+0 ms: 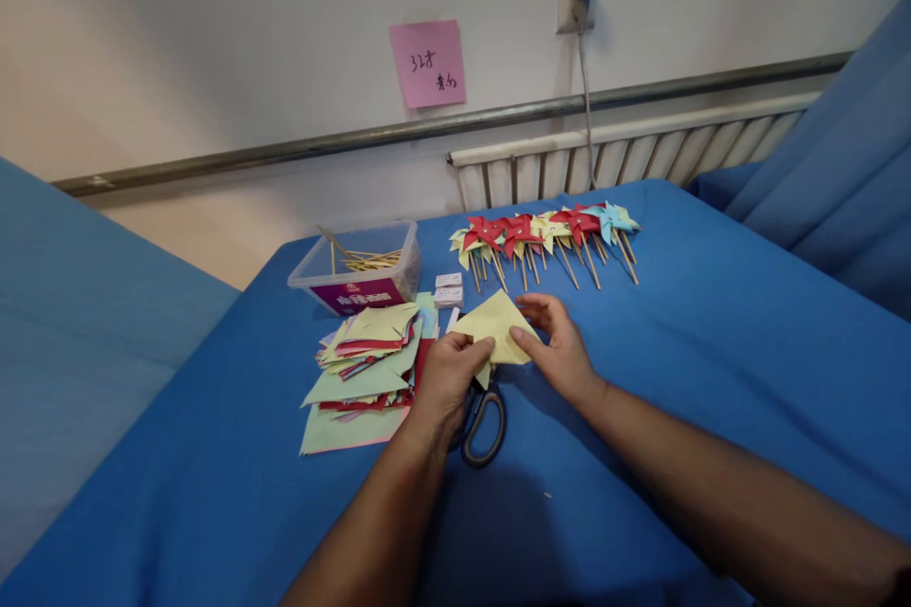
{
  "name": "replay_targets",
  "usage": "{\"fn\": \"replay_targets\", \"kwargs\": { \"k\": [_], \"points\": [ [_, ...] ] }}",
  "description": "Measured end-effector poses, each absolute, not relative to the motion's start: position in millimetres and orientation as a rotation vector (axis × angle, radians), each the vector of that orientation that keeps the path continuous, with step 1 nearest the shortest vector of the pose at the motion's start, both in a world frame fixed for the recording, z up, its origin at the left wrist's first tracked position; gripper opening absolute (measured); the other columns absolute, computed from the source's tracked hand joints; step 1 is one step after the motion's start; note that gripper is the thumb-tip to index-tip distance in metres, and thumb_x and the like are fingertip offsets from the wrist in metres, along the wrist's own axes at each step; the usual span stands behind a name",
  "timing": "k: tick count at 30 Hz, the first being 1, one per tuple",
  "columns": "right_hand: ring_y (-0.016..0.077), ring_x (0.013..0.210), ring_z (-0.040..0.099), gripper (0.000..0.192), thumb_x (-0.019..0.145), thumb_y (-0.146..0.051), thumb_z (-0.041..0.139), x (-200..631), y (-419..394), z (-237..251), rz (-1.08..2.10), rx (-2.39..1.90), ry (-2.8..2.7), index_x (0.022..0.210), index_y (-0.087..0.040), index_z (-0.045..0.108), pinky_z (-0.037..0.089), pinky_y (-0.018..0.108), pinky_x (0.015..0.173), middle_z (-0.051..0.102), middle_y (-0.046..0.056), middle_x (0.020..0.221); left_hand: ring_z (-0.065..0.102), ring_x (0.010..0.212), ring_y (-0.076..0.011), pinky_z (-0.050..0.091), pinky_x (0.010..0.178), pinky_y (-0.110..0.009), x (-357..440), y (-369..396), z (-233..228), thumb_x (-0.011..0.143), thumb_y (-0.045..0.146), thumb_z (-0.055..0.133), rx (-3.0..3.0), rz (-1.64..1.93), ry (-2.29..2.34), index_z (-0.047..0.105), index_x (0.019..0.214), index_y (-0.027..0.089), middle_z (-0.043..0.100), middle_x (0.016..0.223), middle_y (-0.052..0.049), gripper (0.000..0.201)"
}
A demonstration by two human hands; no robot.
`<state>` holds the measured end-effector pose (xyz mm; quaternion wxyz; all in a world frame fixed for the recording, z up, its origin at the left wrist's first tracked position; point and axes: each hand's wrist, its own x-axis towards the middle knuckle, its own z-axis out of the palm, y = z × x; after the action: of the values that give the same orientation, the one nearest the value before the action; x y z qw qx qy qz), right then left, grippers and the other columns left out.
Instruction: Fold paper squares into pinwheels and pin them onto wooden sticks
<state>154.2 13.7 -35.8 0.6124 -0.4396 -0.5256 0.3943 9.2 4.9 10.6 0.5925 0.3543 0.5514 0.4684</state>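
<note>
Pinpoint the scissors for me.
In the head view, the scissors lie on the blue cloth below the picture's centre, partly hidden by the left hand and yellow paper, with the paper stacks to their left.

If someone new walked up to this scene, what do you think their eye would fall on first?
Probably the row of colorful pinwheels, red, yellow and blue, at the back of the blue cloth. Next might come the yellow paper in the left hand, with the right hand at its edge. The pink note on the wall also stands out.
</note>
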Motion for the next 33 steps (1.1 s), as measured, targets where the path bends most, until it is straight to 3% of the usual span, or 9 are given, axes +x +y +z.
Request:
{"fn": "replay_targets", "kwargs": {
  "k": [4, 8, 15, 20, 25, 33],
  "points": [
    [0.0209, 0.092, 0.065, 0.043, 0.074, -0.039, 0.073, 165.3, 20.7, -28.0, 1.162, -0.928, -1.143, 0.11, -0.022, 0.054, 0.051, 0.038, 0.084, 0.067, 0.007, 0.101, 0.056, 0.048, -0.0131, 0.04, 0.047, -0.022, 2.7, 4.8, 18.6, 0.057, 0.019, 0.075, 1.042, 1.018, 1.322, 0.066, 0.059, 0.015, 0.066, 0.056, -0.002, 0.011],
    [0.0159, 0.07, 0.062, 0.042, 0.07, -0.035, 0.077, 174.4, 18.2, -18.3, 1.466, -0.856, -1.337, 0.104, -0.021, 0.058, 0.049, 0.029, 0.064, 0.065, 0.0, 0.082, 0.058, 0.056, -0.0139, 0.042, 0.05, -0.021, -4.0, 5.5, 18.4, 0.062, 0.015, 0.068, 1.322, 0.821, 1.284, 0.071, 0.07, 0.015, 0.069, 0.066, -0.002, 0.009],
    [0.0145, 0.072, 0.06, 0.032, 0.067, -0.026, 0.076, 171.0, 13.5, -18.7, 1.524, -0.881, -1.47, 0.095, -0.02, 0.06, 0.046, 0.026, 0.065, 0.065, -0.001, 0.081, 0.061, 0.067, -0.0161, 0.043, 0.059, -0.024, -10.9, 5.7, 15.0, 0.068, 0.017, 0.059, 1.55, 0.569, 1.169, 0.072, 0.088, 0.013, 0.071, 0.081, -0.003, 0.025],
    [0.0137, 0.067, 0.058, 0.03, 0.064, -0.026, 0.077, 162.0, 14.9, -21.7, 1.425, -0.933, -1.308, 0.088, -0.02, 0.06, 0.045, 0.026, 0.062, 0.064, -0.003, 0.075, 0.056, 0.061, -0.014, 0.041, 0.056, -0.023, -6.5, 6.7, 13.2, 0.064, 0.023, 0.068, 1.486, 0.771, 1.347, 0.066, 0.069, 0.014, 0.065, 0.068, -0.001, 0.01],
    [0.0141, 0.066, 0.059, 0.035, 0.063, -0.034, 0.079, 150.2, 14.4, -27.2, 1.288, -0.988, -0.939, 0.088, -0.019, 0.06, 0.048, 0.027, 0.064, 0.066, -0.002, 0.077, 0.061, 0.067, -0.0154, 0.048, 0.063, -0.026, 5.8, 3.5, 6.7, 0.064, 0.03, 0.078, 0.942, 1.066, 1.145, 0.067, 0.09, 0.014, 0.069, 0.078, -0.004, 0.032],
    [0.0142, 0.063, 0.06, 0.037, 0.062, -0.036, 0.081, 145.9, 11.8, -31.6, 1.295, -0.99, -0.813, 0.088, -0.019, 0.06, 0.049, 0.027, 0.061, 0.068, -0.002, 0.076, 0.068, 0.075, -0.0194, 0.052, 0.07, -0.028, 14.5, 2.1, -3.0, 0.061, 0.021, 0.082, 0.644, 1.078, 0.995, 0.071, 0.093, 0.01, 0.074, 0.088, -0.011, 0.035]
  ]
}}
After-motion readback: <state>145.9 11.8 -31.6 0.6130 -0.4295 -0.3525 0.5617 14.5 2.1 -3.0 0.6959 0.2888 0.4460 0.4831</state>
